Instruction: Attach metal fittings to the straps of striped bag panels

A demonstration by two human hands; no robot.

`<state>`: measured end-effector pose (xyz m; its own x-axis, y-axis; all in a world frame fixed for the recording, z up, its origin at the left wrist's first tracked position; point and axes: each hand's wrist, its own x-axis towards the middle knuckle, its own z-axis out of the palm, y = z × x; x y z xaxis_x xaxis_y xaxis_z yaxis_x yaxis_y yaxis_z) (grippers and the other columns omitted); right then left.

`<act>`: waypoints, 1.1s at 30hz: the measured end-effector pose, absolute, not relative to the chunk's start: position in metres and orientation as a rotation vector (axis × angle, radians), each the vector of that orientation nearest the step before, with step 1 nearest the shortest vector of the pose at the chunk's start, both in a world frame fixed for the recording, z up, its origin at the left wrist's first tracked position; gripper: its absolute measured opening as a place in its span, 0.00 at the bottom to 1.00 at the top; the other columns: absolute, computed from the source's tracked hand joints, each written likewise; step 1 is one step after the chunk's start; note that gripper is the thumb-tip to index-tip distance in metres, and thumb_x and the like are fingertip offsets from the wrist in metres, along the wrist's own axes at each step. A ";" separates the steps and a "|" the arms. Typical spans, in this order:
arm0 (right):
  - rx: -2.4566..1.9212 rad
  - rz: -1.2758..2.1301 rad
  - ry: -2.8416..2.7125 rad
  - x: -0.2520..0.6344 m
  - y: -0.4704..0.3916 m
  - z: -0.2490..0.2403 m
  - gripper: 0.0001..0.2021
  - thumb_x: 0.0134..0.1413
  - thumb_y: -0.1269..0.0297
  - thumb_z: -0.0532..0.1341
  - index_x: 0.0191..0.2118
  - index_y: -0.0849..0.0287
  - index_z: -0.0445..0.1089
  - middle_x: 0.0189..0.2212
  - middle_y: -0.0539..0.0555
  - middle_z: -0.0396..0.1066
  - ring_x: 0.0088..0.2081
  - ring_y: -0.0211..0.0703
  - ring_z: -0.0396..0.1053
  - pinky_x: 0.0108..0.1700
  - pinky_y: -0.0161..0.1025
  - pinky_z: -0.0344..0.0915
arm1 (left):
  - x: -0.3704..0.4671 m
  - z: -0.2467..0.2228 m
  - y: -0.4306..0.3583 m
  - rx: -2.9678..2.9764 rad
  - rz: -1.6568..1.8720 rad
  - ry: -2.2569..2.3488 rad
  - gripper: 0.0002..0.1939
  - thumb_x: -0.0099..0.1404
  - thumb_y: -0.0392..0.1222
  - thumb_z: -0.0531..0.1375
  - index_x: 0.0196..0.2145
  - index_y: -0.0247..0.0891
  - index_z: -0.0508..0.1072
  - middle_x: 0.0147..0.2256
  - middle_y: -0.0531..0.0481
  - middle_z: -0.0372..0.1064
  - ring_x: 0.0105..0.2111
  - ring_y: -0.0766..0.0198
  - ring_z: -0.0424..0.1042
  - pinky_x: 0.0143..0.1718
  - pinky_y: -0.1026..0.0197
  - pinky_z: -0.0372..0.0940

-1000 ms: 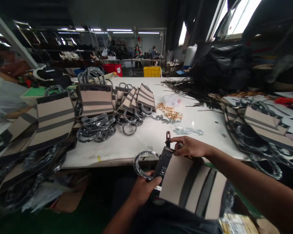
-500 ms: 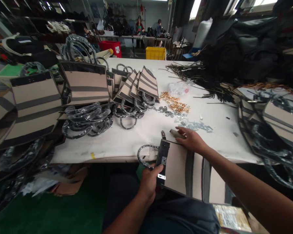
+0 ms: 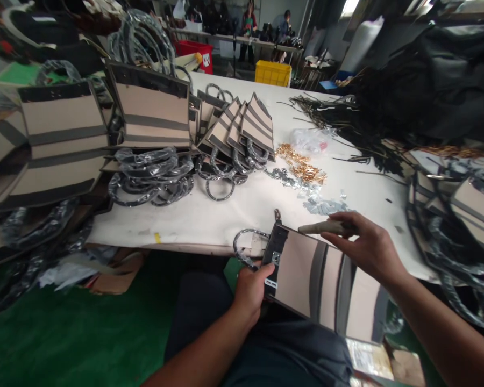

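Remotely, I see a rectangular beige bag (image 3: 296, 269) with dark-grey stripes (image 3: 318, 269) and a black end band (image 3: 278, 236), and beyond it small gold metal pieces (image 3: 308, 173), flat silvery-grey pieces (image 3: 326, 206) and a boxy yellow crate (image 3: 272, 73).

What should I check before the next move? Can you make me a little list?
1. Left hand holding the striped piece by its dark end: ok.
2. Right hand holding the stick-like tool: ok.
3. Tool's tip touching the striped piece: cannot tell; the tip shows close to its edge.
4. Left fingers free of the handle loop: cannot tell; the hand hides part of it.
5. Gold pieces lying apart from both hands: ok.
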<state>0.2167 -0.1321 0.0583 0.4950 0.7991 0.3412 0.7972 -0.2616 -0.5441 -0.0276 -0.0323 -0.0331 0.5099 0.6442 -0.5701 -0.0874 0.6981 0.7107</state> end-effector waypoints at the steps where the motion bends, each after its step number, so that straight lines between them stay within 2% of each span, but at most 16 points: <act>1: -2.037 0.034 -1.232 0.208 -0.133 0.063 0.22 0.51 0.52 0.75 0.50 0.52 0.75 0.39 0.54 0.78 0.33 0.47 0.73 0.37 0.44 0.70 | -0.027 -0.033 -0.032 0.672 0.485 0.940 0.18 0.50 0.47 0.72 0.35 0.31 0.84 0.29 0.43 0.80 0.25 0.57 0.76 0.26 0.60 0.69; 3: -1.966 0.130 -1.064 0.188 -0.132 0.066 0.23 0.47 0.53 0.77 0.48 0.52 0.75 0.39 0.54 0.77 0.37 0.50 0.73 0.41 0.46 0.70 | -0.027 -0.032 -0.032 0.657 0.488 0.941 0.18 0.50 0.47 0.72 0.35 0.31 0.84 0.29 0.42 0.80 0.26 0.56 0.77 0.27 0.60 0.70; 7: -1.436 0.433 -0.590 0.146 -0.113 0.052 0.11 0.51 0.61 0.69 0.41 0.53 0.72 0.38 0.51 0.72 0.42 0.49 0.74 0.46 0.48 0.71 | -0.027 -0.031 -0.032 0.643 0.482 0.949 0.18 0.49 0.48 0.72 0.34 0.31 0.84 0.29 0.41 0.80 0.26 0.54 0.78 0.27 0.59 0.70; 9: -1.161 0.546 -0.395 0.127 -0.100 0.045 0.08 0.49 0.66 0.67 0.36 0.54 0.69 0.33 0.48 0.69 0.36 0.44 0.73 0.42 0.45 0.72 | -0.027 -0.030 -0.032 0.639 0.473 0.948 0.18 0.50 0.48 0.72 0.33 0.31 0.84 0.28 0.41 0.80 0.26 0.54 0.78 0.27 0.59 0.70; 11: -1.038 0.591 -0.328 0.113 -0.089 0.042 0.08 0.51 0.67 0.67 0.32 0.56 0.66 0.26 0.45 0.63 0.26 0.37 0.65 0.32 0.38 0.68 | -0.027 -0.029 -0.031 0.627 0.466 0.946 0.18 0.50 0.48 0.73 0.33 0.31 0.83 0.28 0.41 0.80 0.24 0.55 0.77 0.26 0.60 0.69; 14: -0.974 0.553 -0.393 0.104 -0.079 0.043 0.16 0.60 0.60 0.66 0.27 0.57 0.61 0.21 0.43 0.56 0.20 0.33 0.54 0.24 0.34 0.58 | -0.026 -0.025 -0.030 0.603 0.447 0.941 0.18 0.49 0.48 0.74 0.33 0.31 0.83 0.28 0.41 0.80 0.25 0.55 0.77 0.26 0.60 0.69; 19: -1.003 0.536 -0.482 0.100 -0.069 0.036 0.21 0.62 0.57 0.68 0.25 0.56 0.59 0.19 0.43 0.55 0.19 0.34 0.53 0.22 0.34 0.56 | -0.026 -0.023 -0.028 0.581 0.419 0.954 0.17 0.49 0.48 0.74 0.31 0.31 0.83 0.27 0.42 0.79 0.23 0.57 0.76 0.25 0.61 0.67; 25: -1.031 0.493 -0.544 0.091 -0.071 0.027 0.20 0.64 0.58 0.66 0.24 0.56 0.60 0.19 0.44 0.55 0.19 0.35 0.56 0.21 0.35 0.58 | -0.027 -0.026 -0.026 0.596 0.390 0.933 0.18 0.51 0.49 0.73 0.32 0.31 0.83 0.28 0.42 0.79 0.24 0.57 0.76 0.26 0.61 0.67; 33: -1.012 0.442 -0.593 0.093 -0.065 0.027 0.16 0.65 0.63 0.63 0.24 0.56 0.64 0.18 0.44 0.55 0.18 0.36 0.55 0.19 0.36 0.58 | -0.027 -0.026 -0.024 0.608 0.380 0.908 0.15 0.55 0.47 0.71 0.34 0.31 0.83 0.28 0.44 0.78 0.27 0.56 0.76 0.29 0.60 0.67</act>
<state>0.0929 -0.0650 0.0268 0.7605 0.5979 0.2534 -0.0723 0.4657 -0.8820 -0.0270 -0.0242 -0.0265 0.5671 0.5471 -0.6157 -0.0539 0.7706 0.6351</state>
